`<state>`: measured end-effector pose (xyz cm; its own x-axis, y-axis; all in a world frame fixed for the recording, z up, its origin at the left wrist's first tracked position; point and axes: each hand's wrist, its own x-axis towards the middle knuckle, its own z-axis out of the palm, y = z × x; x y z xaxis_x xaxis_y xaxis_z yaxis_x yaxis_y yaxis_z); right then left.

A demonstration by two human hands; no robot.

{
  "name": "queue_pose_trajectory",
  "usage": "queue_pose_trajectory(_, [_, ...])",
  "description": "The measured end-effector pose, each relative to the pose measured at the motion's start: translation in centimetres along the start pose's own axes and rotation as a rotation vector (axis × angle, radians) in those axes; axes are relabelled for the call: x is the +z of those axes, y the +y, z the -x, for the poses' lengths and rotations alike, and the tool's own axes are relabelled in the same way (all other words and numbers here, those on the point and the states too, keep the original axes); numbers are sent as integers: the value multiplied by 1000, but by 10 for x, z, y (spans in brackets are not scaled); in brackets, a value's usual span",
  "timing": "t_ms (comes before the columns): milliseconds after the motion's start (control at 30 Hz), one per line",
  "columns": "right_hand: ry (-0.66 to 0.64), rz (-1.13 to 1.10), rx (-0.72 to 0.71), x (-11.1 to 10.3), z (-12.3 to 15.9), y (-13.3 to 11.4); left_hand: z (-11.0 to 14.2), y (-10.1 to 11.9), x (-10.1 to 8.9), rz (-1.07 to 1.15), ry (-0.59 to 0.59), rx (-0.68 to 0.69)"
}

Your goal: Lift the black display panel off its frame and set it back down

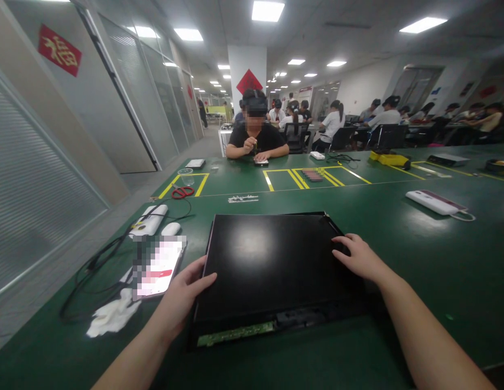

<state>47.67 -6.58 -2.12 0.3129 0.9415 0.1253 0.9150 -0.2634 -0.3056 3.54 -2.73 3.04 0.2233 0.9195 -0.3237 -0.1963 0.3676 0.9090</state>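
A black flat display panel [268,260] lies face up before me, over a slightly larger black frame [335,222] whose far right corner shows behind it. Along the near edge runs a narrow green circuit board [235,334]. My left hand [187,287] grips the panel's left edge, thumb on top and the other fingers partly hidden beside or under it. At the right edge my right hand [359,257] holds on with thumb and fingertips; the far side of its grip is hidden.
Left are a phone [160,268], crumpled tissue [113,314], black cables [97,260], a white mouse [171,229] and red-handled scissors [182,192]. Small white pieces [242,199] lie beyond the panel; a white power bank [434,203] is right. A co-worker [257,132] sits opposite.
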Motion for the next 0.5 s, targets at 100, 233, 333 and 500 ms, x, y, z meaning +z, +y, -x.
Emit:
queue_pose_trajectory(100, [-13,-5,-11,-1,0,0,0,-1,1,21,20,9])
queue_pose_trajectory(233, [-8,-4,-26,-1,-1,1,1,-2,4,9,44,0])
queue_pose_trajectory(333, [0,-6,-37,1,-2,3,3,-2,5,-17,45,1])
queue_pose_trajectory(500, [16,-27,-33,3,-2,5,2,-2,4,-19,53,58])
